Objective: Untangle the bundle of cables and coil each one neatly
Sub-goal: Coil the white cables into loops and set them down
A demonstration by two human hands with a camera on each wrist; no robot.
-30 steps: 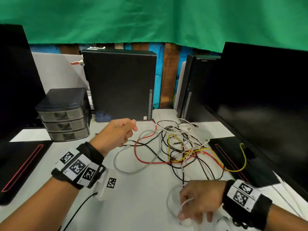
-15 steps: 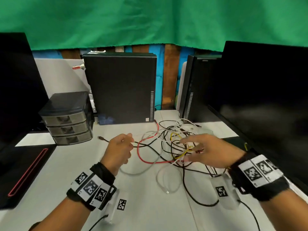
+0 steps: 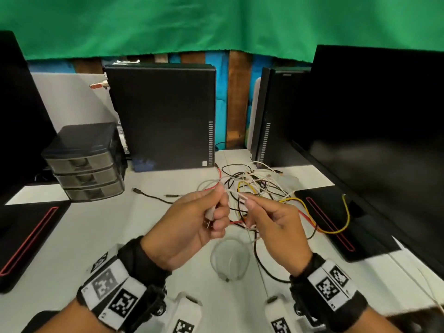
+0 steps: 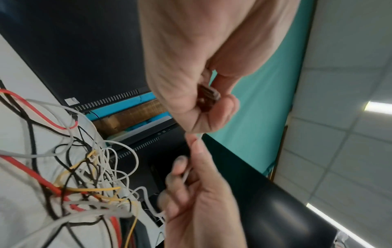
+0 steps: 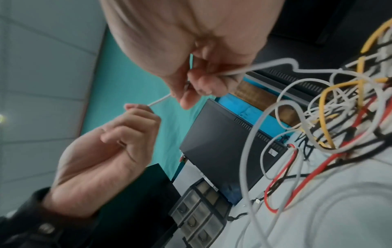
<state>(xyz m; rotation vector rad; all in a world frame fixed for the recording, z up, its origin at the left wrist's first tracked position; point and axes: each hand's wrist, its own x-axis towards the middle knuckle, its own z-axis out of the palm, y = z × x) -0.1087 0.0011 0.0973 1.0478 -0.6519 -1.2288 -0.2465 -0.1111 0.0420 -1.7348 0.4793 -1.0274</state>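
While the left hand pinches a white cable with its plug end in its grip, the right hand pinches the same cable just beside it, above the tangled bundle on the tabletop.

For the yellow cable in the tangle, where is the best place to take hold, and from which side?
Probably the yellow cable's free loop lying on the dark pad at the right. Come from the right: there it lies apart from the cable bundle, while its other end is woven among black and white strands.
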